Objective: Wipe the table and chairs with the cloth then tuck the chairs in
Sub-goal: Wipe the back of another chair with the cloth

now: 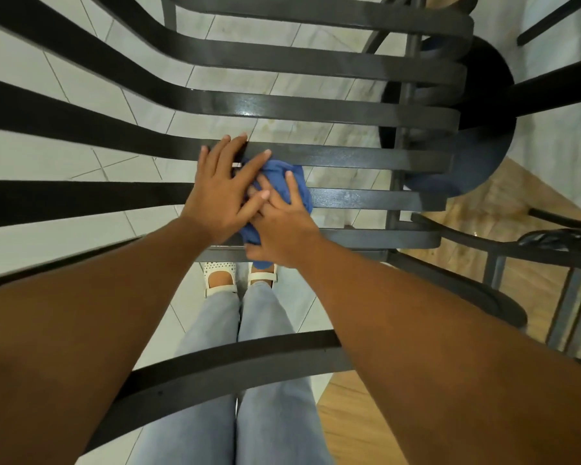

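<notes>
I see no containers from here, only the black slatted metal chair (316, 156) filling my view from above. The crumpled blue cloth (296, 182) lies bunched on the seat slats, pinned under both hands. My right hand (282, 226) rests on top of it with fingers spread and lightly bent over the fabric; my left hand (222, 193) lies flat, fingers straight, its fingertips overlapping the cloth and the right hand's fingers. Most of the cloth is hidden beneath the hands. A round dark pedestal base (477, 129) sits beyond the slats, its worktop out of frame.
</notes>
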Demonstrator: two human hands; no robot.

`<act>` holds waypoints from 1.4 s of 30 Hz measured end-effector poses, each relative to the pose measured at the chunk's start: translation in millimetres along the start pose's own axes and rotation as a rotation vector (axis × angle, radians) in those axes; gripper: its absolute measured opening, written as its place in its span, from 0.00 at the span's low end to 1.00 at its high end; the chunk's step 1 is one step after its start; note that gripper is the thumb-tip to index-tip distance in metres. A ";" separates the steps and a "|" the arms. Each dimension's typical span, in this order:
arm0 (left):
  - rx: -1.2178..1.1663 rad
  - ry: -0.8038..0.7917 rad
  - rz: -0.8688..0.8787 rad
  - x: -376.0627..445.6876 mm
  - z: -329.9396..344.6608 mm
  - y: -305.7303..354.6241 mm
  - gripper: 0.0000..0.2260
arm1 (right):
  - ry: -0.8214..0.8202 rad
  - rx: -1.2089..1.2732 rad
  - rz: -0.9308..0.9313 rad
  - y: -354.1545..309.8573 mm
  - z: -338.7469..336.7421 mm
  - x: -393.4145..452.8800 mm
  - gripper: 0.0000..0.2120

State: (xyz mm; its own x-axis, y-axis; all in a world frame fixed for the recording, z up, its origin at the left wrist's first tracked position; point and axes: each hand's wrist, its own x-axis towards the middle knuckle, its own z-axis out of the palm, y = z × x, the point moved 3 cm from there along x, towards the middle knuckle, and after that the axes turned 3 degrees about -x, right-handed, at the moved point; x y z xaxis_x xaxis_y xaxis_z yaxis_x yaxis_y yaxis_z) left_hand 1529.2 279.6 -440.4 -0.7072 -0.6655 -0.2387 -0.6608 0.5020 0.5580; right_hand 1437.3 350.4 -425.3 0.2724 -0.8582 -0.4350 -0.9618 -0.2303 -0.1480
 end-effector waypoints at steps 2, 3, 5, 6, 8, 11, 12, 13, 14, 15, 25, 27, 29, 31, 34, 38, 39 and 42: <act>0.077 -0.011 -0.003 -5.8 5.6 -2.9 0.30 | -0.057 -0.042 0.043 19.6 3.6 -15.6 0.43; 0.129 -0.024 0.003 -6.6 7.3 -4.8 0.32 | -0.099 -0.052 0.064 29.3 6.2 -21.8 0.43; 0.231 -0.049 0.031 -6.7 8.9 -8.0 0.32 | -0.146 -0.086 0.109 47.2 8.3 -36.0 0.47; 0.266 -0.060 0.039 -6.2 9.6 -9.6 0.33 | -0.150 -0.112 0.126 55.1 8.7 -44.3 0.49; 0.301 -0.077 0.010 -4.5 9.0 -11.7 0.36 | -0.086 -0.155 0.169 69.1 12.1 -57.8 0.53; 0.327 -0.074 -0.099 -1.0 7.9 -12.8 0.42 | -0.065 -0.228 0.221 77.8 15.4 -63.3 0.54; 0.339 -0.078 -0.118 -0.4 7.6 -12.8 0.43 | -0.065 -0.232 0.247 76.5 14.8 -61.8 0.55; 0.352 -0.081 -0.123 0.1 7.6 -12.5 0.44 | -0.072 -0.231 0.272 73.9 16.1 -59.9 0.56; 0.358 -0.078 -0.120 0.5 7.4 -12.4 0.44 | -0.092 -0.240 0.289 70.1 16.2 -57.4 0.57; 0.357 -0.073 -0.117 0.4 7.6 -12.0 0.44 | -0.104 -0.257 0.287 66.4 16.7 -54.9 0.58; 0.328 -0.055 -0.104 8.6 17.0 1.5 0.47 | -0.127 -0.054 0.242 76.3 13.3 -60.5 0.53; 0.316 -0.053 -0.122 8.0 16.9 0.2 0.47 | -0.131 -0.035 0.324 81.4 12.9 -69.3 0.54; 0.307 -0.060 -0.176 9.1 16.4 4.4 0.49 | -0.202 0.002 0.416 83.9 12.2 -73.4 0.56; 0.317 -0.104 -0.242 15.8 19.8 20.5 0.51 | -0.286 0.033 0.521 81.6 9.5 -71.0 0.58; 0.327 -0.152 -0.146 32.9 39.0 58.8 0.48 | -0.309 0.004 0.566 76.8 11.4 -64.6 0.61; 0.317 -0.133 -0.108 40.1 46.7 71.4 0.44 | -0.335 0.024 0.567 95.7 13.6 -78.3 0.62; 0.323 -0.137 -0.114 39.8 46.3 70.2 0.44 | -0.350 0.034 0.600 101.6 13.2 -83.4 0.62; 0.341 -0.143 -0.124 41.8 46.9 69.0 0.43 | -0.369 0.049 0.680 116.2 11.1 -97.3 0.61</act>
State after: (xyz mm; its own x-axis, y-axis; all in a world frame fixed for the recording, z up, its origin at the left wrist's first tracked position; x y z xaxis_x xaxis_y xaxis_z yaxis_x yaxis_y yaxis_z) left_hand 1442.3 312.4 -449.2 -0.6284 -0.6610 -0.4101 -0.7723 0.5933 0.2272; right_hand 1299.3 412.2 -410.1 -0.3776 -0.5933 -0.7109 -0.9210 0.3203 0.2218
